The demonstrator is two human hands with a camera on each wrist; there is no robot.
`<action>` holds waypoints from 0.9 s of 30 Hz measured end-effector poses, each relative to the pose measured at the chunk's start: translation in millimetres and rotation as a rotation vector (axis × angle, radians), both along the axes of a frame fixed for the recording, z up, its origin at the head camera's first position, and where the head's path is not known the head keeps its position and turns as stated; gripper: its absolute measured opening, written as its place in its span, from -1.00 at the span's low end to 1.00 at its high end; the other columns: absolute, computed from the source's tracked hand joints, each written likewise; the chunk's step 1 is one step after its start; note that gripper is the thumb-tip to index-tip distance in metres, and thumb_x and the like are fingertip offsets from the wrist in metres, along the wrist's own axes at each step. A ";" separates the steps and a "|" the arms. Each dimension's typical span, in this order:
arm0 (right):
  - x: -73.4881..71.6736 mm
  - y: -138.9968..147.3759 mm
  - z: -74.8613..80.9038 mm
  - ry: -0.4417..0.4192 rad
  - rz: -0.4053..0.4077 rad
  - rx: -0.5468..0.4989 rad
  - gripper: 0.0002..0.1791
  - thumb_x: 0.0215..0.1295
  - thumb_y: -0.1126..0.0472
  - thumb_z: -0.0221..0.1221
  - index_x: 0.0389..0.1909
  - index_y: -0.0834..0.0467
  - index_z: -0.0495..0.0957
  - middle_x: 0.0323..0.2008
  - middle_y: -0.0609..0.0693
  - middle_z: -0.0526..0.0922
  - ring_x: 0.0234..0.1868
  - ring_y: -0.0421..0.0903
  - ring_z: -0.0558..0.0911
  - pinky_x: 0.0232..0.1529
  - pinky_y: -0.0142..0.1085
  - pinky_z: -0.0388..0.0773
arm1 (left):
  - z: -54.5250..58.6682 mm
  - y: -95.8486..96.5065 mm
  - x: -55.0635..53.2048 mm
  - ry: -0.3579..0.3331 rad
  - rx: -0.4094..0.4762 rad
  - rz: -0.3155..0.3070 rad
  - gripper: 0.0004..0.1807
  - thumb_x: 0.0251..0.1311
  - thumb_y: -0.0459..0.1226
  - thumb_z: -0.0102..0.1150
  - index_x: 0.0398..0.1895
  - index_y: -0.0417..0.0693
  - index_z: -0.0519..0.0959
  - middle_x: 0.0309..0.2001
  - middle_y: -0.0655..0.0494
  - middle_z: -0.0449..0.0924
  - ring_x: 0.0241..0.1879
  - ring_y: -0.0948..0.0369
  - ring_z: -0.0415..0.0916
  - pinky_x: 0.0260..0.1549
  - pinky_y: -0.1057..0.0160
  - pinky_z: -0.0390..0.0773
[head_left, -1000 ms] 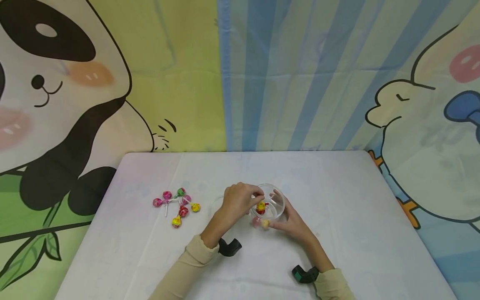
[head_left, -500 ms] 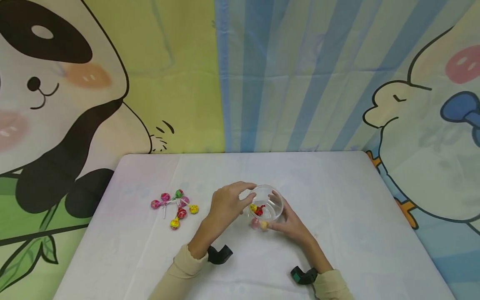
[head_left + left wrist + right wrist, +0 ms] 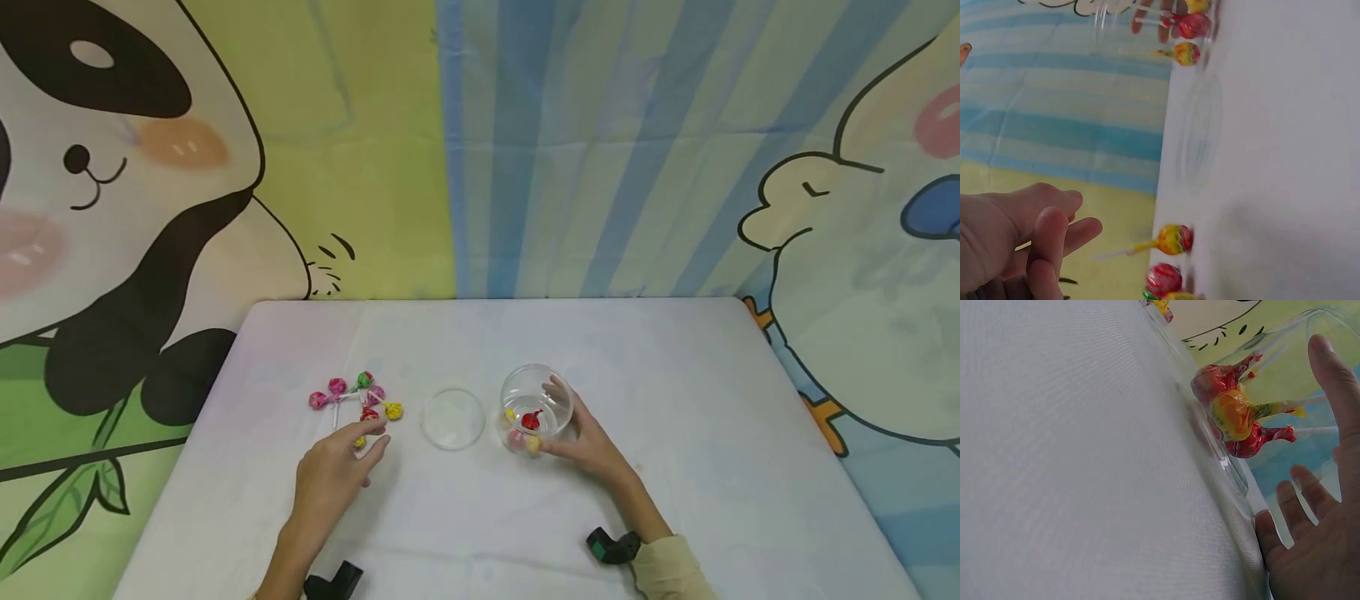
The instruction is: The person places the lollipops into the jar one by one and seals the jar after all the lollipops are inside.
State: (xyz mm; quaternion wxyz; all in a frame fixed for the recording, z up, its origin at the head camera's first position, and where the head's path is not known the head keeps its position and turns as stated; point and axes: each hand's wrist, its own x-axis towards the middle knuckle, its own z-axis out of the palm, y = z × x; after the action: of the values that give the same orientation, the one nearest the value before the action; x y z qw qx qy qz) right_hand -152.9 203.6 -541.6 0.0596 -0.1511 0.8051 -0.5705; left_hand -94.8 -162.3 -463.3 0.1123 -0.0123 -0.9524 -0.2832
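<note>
White tabletop point(image 3: 465, 517), right hand point(image 3: 588, 442) gripping clear jar point(image 3: 536, 396), left hand point(image 3: 328, 477) hovers fingers-apart, and one brush could scatter those lollipops point(image 3: 375, 394)!

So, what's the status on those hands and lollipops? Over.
Left hand empty, near loose lollipops. Right hand around clear jar, lollipops inside. Clear disc lies between.

In the head view, a plain beige sleeve point(image 3: 670, 571) shows at five o'clock, its cuff ending below the bare right hand point(image 3: 588, 442). A black, elbow-shaped right wrist camera point(image 3: 615, 547) sits beside the cuff, with a small green patch point(image 3: 597, 551) on its nine-o'clock side. The bare left hand point(image 3: 332, 475) has a black, blunt-ended left wrist camera point(image 3: 333, 583) at seven o'clock.
</note>
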 end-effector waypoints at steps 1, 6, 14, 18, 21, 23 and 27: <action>-0.1 0.0 0.5 0.005 0.004 0.001 0.11 -0.04 0.22 0.46 0.51 -0.06 0.02 0.43 0.14 0.29 0.48 0.24 0.15 0.40 0.31 -0.04 | -2.6 -4.6 3.1 -0.028 0.001 0.025 -0.73 0.05 -0.23 0.41 -0.13 0.08 0.71 -0.48 0.17 0.74 -0.85 0.56 0.27 -0.77 0.40 0.20; 0.1 0.0 0.9 0.014 0.013 -0.006 0.12 -0.04 0.24 0.46 0.51 -0.07 0.01 0.42 0.17 0.28 0.47 0.27 0.16 0.39 0.32 -0.04 | -8.3 -19.2 14.3 -0.127 0.014 0.117 -0.71 0.11 -0.22 0.36 -0.06 0.08 0.69 -0.60 0.16 0.68 -0.82 0.40 0.30 -0.76 0.37 0.18; 0.1 -0.3 1.2 0.024 0.018 -0.010 0.12 -0.04 0.24 0.45 0.51 0.04 0.00 0.42 0.18 0.28 0.47 0.28 0.16 0.40 0.31 -0.04 | -12.0 -26.4 17.2 -0.192 0.022 0.152 -0.71 0.14 -0.18 0.35 -0.05 0.06 0.69 -0.60 0.13 0.69 -0.79 0.34 0.32 -0.74 0.36 0.16; -0.4 0.0 -0.9 0.025 0.013 -0.007 0.12 -0.05 0.25 0.45 0.51 0.00 0.01 0.42 0.16 0.29 0.47 0.26 0.16 0.40 0.32 -0.05 | -14.2 -28.3 17.4 -0.201 0.023 0.156 -0.71 0.14 -0.16 0.34 -0.05 0.06 0.69 -0.60 0.17 0.68 -0.78 0.33 0.33 -0.73 0.35 0.16; 0.0 0.0 -2.1 0.021 0.005 0.004 0.12 -0.05 0.24 0.46 0.51 0.00 0.01 0.42 0.14 0.29 0.48 0.26 0.14 0.39 0.33 -0.05 | -15.2 -30.1 17.9 -0.213 0.014 0.163 -0.70 0.14 -0.14 0.34 -0.05 0.08 0.69 -0.75 0.22 0.57 -0.78 0.32 0.33 -0.72 0.35 0.16; 0.1 -0.2 -2.2 0.018 0.001 0.011 0.12 -0.05 0.23 0.46 0.51 0.01 0.01 0.42 0.13 0.29 0.49 0.26 0.13 0.39 0.33 -0.05 | -14.9 -31.5 16.7 -0.214 0.009 0.162 -0.71 0.14 -0.13 0.34 -0.05 0.07 0.69 -0.78 0.23 0.54 -0.78 0.32 0.33 -0.71 0.36 0.16; 0.1 -0.8 -1.5 0.014 -0.003 0.020 0.12 -0.05 0.22 0.46 0.51 0.07 0.00 0.43 0.14 0.28 0.49 0.27 0.12 0.39 0.33 -0.06 | -11.5 -34.4 8.0 -0.169 0.014 0.137 -0.71 0.14 -0.17 0.34 -0.06 0.01 0.69 -0.62 0.13 0.67 -0.79 0.32 0.32 -0.74 0.36 0.17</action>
State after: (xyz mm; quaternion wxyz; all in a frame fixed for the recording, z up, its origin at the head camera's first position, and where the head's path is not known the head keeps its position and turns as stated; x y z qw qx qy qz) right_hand -152.9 202.8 -543.1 0.0548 -0.1531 0.8114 -0.5614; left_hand -86.8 -196.7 -474.8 0.0509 0.0772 -0.9550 -0.2817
